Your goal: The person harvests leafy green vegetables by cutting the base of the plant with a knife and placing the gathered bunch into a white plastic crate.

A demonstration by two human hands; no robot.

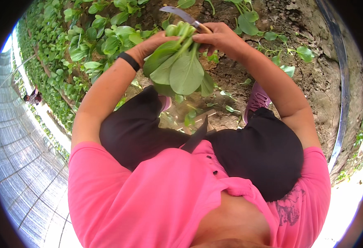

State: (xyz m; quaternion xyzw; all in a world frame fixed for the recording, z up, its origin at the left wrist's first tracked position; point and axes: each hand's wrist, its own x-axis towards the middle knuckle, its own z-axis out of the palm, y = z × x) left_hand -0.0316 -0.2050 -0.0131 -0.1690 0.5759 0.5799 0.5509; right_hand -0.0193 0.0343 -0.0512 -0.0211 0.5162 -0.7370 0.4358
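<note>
Greens (186,73) hang in one bunch between the two hands, pale stems uppermost and broad leaves drooping toward the person's knees. The left hand (153,44) holds the bunch from its left side, thumb against the upper leaves near the stems; its other fingers are mostly hidden, so how they close cannot be told. The right hand (223,39) curls its fingers around the wooden handle of a knife (192,20), while its thumb reaches left to the stems, just beside or touching them. The curved blade points up and to the left, beyond the stem ends. Below the bunch, soil (227,113) shows between two purple shoes (258,101). Leafy plants (107,39) grow thickly to the left.
</note>
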